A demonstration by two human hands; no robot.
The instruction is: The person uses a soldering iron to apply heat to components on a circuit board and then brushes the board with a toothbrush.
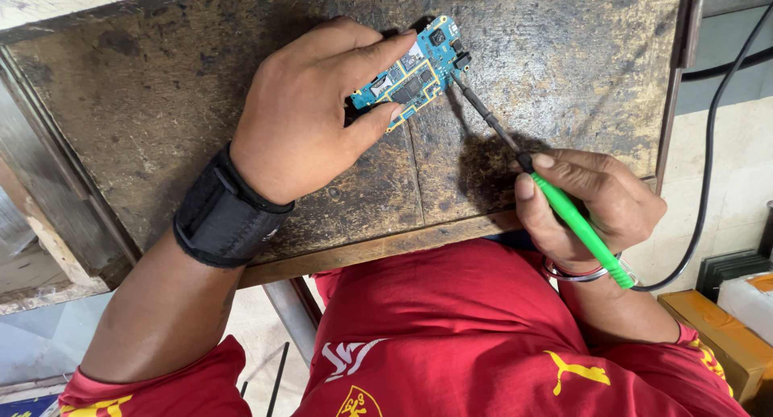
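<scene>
A worn, dark wooden workbench [185,79], scarred and split down the middle, takes up most of the view, with the person in a red shirt [451,328] seated close against its near edge. A black cable [708,151] loops down past the right side of the bench toward the tool. The left hand [302,115], with a black wrist strap [221,216] on the forearm, is pressed down over the near end of a small blue circuit board [415,71], forefinger along one long edge and thumb along the other, pinning it flat near the far part of the bench. The right hand [592,200] is closed pen-style round the green handle of a soldering iron [576,220], thumb and forefinger nipped near where the dark shaft begins. The thin tip [459,83] meets the board's right edge, close beside a small black component. From where I stand, doing this well looks to depend on keeping the board from sliding, resting the heel of the right hand on the wood for steadiness, and touching only the one joint, briefly, clear of the left fingertips.
</scene>
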